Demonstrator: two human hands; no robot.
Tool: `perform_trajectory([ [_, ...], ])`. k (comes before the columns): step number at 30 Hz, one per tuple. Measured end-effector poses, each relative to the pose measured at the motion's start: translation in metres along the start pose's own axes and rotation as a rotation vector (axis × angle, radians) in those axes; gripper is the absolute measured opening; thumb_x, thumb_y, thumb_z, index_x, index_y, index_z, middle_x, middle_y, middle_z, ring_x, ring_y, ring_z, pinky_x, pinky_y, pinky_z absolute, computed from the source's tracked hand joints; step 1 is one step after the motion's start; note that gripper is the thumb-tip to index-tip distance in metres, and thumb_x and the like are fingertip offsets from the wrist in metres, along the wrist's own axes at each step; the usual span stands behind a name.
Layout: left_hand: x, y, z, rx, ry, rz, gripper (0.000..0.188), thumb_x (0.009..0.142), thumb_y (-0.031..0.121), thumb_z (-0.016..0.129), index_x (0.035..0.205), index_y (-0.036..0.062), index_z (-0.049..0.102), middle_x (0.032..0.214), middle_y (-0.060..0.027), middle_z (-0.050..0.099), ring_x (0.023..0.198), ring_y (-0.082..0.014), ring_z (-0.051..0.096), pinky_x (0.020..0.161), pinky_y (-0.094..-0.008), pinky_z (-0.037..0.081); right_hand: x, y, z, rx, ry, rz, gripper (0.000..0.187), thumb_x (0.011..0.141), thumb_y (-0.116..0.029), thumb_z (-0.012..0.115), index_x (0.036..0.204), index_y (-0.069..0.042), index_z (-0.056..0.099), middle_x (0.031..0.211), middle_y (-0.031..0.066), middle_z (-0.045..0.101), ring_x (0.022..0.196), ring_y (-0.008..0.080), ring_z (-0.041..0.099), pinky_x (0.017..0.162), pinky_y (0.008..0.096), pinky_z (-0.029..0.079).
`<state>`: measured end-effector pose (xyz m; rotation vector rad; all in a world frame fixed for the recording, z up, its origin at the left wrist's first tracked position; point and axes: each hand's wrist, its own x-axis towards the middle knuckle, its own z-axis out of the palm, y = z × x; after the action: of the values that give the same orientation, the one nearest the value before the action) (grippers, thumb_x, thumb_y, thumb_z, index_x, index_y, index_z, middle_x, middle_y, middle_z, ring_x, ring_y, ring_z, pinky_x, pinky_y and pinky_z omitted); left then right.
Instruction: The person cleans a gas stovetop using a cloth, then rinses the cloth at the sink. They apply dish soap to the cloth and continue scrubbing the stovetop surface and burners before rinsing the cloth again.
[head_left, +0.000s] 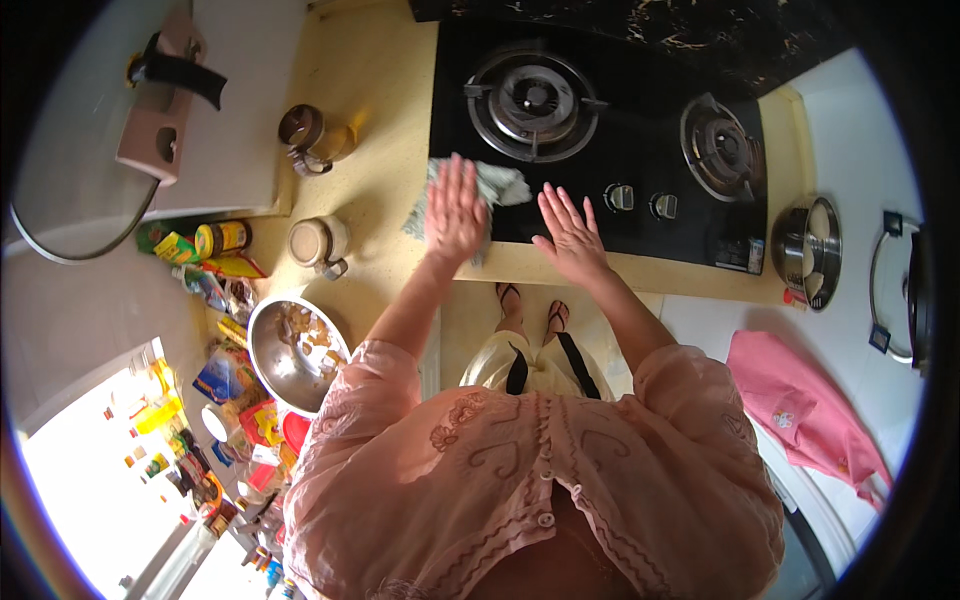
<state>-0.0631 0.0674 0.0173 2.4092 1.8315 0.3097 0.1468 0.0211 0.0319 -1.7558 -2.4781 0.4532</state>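
While you stand at the yellow counter (pixel 380 90), your left hand (pixel 455 212) lies flat, fingers spread, pressing a grey cloth (pixel 500 185) at the left edge of the black glass hob (pixel 640 150). Your right hand (pixel 572 235) rests open and empty on the hob's front edge, just beside it. Two lidded jars (pixel 318 243) stand left, a steel bowl (pixel 290 355) hangs past the counter's corner, and bare counter lies between them and the cloth.
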Motion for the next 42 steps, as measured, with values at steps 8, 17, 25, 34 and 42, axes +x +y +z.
perform_trajectory([
  [8, 0.055, -0.015, 0.019, 0.023, 0.1, -0.023, 0.054, 0.087, 0.033, 0.034, 0.133, 0.0068, 0.023, 0.14, -0.012, 0.017, 0.13, -0.0272, 0.015, 0.104, -0.0419, 0.014, -0.002, 0.0, 0.007, -0.022, 0.1, -0.025, 0.061, 0.083, -0.042, 0.043, 0.134, -0.012, 0.025, 0.141, -0.002, 0.017, 0.129, 0.0128, 0.016, 0.105, 0.0412, 0.01],
  [17, -0.008, 0.028, 0.009, -0.005, -0.058, 0.325, 0.053, 0.085, 0.029, 0.044, 0.131, 0.008, 0.028, 0.14, -0.009, 0.02, 0.129, -0.0264, 0.019, 0.103, -0.0433, 0.019, -0.008, 0.013, 0.007, 0.28, 0.196, -0.021, 0.05, 0.088, -0.035, 0.039, 0.127, -0.004, 0.035, 0.135, 0.008, 0.031, 0.125, 0.0205, 0.029, 0.103, 0.0387, 0.019],
  [25, -0.003, 0.15, 0.037, -0.044, -0.134, 0.408, 0.055, 0.088, 0.036, 0.034, 0.134, 0.0077, 0.023, 0.142, -0.0076, 0.014, 0.131, -0.0224, 0.011, 0.105, -0.038, 0.011, -0.105, 0.073, -0.014, 0.447, 0.41, 0.287, 0.029, 0.087, -0.02, 0.044, 0.108, -0.001, 0.053, 0.114, 0.0119, 0.051, 0.107, 0.0271, 0.047, 0.095, 0.0393, 0.032],
  [34, -0.009, 0.094, 0.028, 0.062, -0.016, 0.159, 0.052, 0.088, 0.03, 0.038, 0.134, 0.0098, 0.025, 0.141, -0.0095, 0.018, 0.129, -0.0267, 0.018, 0.103, -0.0431, 0.018, -0.136, 0.18, -0.009, 0.206, 0.531, 0.369, 0.032, 0.088, -0.02, 0.042, 0.112, 0.0, 0.051, 0.12, 0.0131, 0.047, 0.113, 0.0274, 0.042, 0.096, 0.0378, 0.032],
  [42, -0.021, 0.259, 0.051, 0.061, -0.307, 0.556, 0.053, 0.088, 0.032, 0.038, 0.134, 0.0097, 0.023, 0.142, -0.0047, 0.012, 0.131, -0.0219, 0.011, 0.105, -0.0393, 0.014, -0.179, 0.216, -0.033, 0.535, 0.504, 0.433, 0.036, 0.089, -0.024, 0.04, 0.116, 0.001, 0.047, 0.125, 0.0136, 0.043, 0.118, 0.0277, 0.037, 0.098, 0.0337, 0.03],
])
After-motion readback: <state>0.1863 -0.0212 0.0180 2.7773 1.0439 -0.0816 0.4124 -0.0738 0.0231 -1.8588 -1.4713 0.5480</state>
